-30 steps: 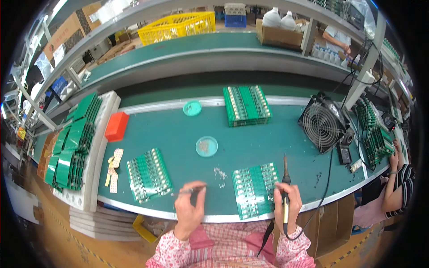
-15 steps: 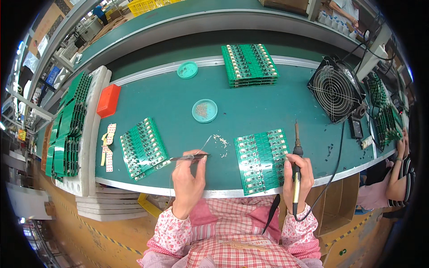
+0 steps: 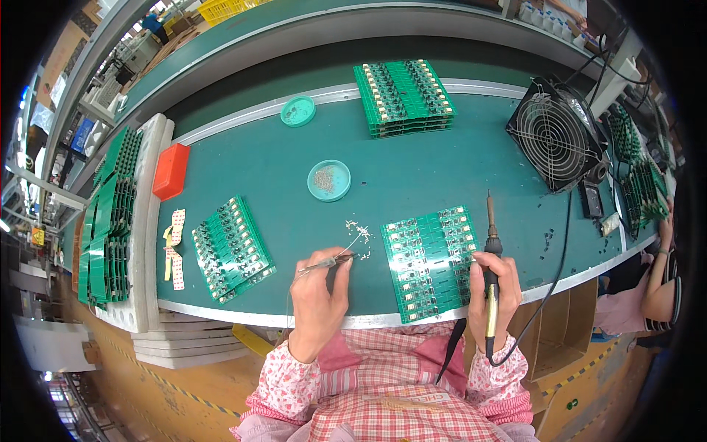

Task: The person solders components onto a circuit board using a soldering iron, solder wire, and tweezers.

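My left hand (image 3: 317, 300) is closed in a pinch around dark tweezers (image 3: 343, 258) and a thin solder wire (image 3: 353, 241). The wire's free end reaches over loose tiny pale components (image 3: 356, 225) scattered on the table. In my right hand (image 3: 497, 298) is a soldering iron (image 3: 493, 247), its tip pointing away from me. That hand rests beside the right edge of a green circuit board panel (image 3: 427, 258), which lies flat at the table's front. Left of my left hand are overlapping circuit boards (image 3: 233, 249).
Two round teal dishes (image 3: 329, 195) stand mid-table and farther back; the nearer holds tiny parts. A board stack (image 3: 405, 99) sits at the back, a black fan (image 3: 552, 136) at right. A red box (image 3: 171, 172) and foam tray (image 3: 147, 243) with boards line the left. A person's arm (image 3: 658, 283) shows at right.
My left hand has moved slightly right, bringing the tweezers and wire to the loose components. My right hand stays beside the board with the iron. The whole view has shifted a little.
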Available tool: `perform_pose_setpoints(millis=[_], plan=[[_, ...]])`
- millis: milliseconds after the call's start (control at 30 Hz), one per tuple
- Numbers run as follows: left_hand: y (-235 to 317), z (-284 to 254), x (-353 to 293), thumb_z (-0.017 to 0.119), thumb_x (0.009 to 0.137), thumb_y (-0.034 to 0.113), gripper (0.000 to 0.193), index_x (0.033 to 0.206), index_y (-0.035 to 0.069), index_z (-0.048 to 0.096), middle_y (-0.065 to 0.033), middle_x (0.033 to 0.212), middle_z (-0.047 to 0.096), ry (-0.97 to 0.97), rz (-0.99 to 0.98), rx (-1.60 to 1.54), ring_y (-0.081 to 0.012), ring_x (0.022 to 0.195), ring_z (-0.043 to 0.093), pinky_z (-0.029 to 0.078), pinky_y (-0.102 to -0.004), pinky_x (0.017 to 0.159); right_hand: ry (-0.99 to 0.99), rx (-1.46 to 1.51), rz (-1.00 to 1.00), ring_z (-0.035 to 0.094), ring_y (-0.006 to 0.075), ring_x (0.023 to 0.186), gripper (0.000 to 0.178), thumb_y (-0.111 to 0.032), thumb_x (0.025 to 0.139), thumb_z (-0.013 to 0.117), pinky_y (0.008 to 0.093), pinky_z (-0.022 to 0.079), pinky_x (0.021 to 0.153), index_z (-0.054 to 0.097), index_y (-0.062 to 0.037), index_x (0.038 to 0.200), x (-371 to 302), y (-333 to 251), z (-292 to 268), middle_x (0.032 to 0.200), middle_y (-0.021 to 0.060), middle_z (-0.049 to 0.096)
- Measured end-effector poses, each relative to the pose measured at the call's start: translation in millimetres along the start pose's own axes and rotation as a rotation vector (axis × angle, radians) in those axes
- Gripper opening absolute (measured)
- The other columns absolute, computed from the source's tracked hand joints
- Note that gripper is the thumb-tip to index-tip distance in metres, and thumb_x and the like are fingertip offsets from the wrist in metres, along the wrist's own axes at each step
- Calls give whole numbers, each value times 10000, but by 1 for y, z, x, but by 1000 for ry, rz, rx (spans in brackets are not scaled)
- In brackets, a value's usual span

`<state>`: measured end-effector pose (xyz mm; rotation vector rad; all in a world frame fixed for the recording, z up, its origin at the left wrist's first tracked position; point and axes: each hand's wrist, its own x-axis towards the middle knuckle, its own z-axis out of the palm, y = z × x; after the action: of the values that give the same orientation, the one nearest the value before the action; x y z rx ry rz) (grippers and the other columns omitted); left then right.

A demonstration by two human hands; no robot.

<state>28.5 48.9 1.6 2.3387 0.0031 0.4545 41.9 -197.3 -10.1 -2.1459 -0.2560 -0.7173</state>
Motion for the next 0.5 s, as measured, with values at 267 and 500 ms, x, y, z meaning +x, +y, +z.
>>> perform_pose_setpoints(millis=[267,500], plan=[[-1,1,1,664,905,6,91,994,-8,678,-120,1007,699,-2,13,11,-303,908,652,488,-363,836,-3,2,2,588,252,705,235,48,851,689,355,459,618,664,-40,1067,0,0,0,849,108,626],[0,2,0,662,908,9,81,986,-10,677,-127,1003,697,-7,11,17,-307,896,655,491,-364,824,0,-4,6,587,252,706,226,37,855,690,358,460,622,663,-39,1065,-1,0,-1,854,109,630]])
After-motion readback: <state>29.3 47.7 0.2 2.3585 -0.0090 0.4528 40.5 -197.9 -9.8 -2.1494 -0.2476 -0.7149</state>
